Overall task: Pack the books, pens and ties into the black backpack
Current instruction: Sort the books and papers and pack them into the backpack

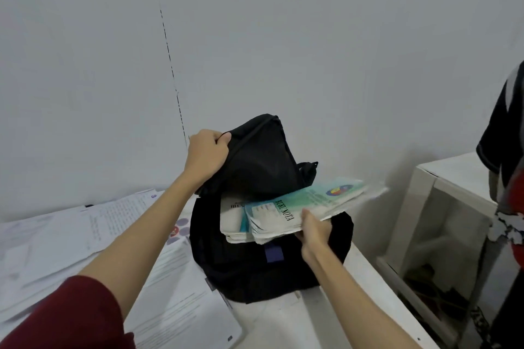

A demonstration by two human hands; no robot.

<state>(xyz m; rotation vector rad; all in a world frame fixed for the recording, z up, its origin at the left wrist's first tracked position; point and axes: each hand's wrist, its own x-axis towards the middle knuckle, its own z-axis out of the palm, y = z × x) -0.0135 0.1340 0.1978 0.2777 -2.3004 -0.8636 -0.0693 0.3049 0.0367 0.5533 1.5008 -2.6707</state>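
The black backpack (255, 269) stands on the white table, its top flap (255, 159) lifted. My left hand (208, 151) grips the flap's upper left edge and holds it up. A stack of thin books (297, 208) with green and white covers lies across the bag's opening, its right end jutting out past the bag. My right hand (313, 232) holds the stack from below at its near edge, thumb on top. More white booklets (234, 221) sit under the stack inside the opening. No pens or ties are visible.
Loose printed papers (85, 235) cover the table to the left of the bag. A white side cabinet (442, 207) stands to the right, with a gap between it and the table. Another person's dark patterned clothing (507, 178) shows at the right edge. A grey wall is behind.
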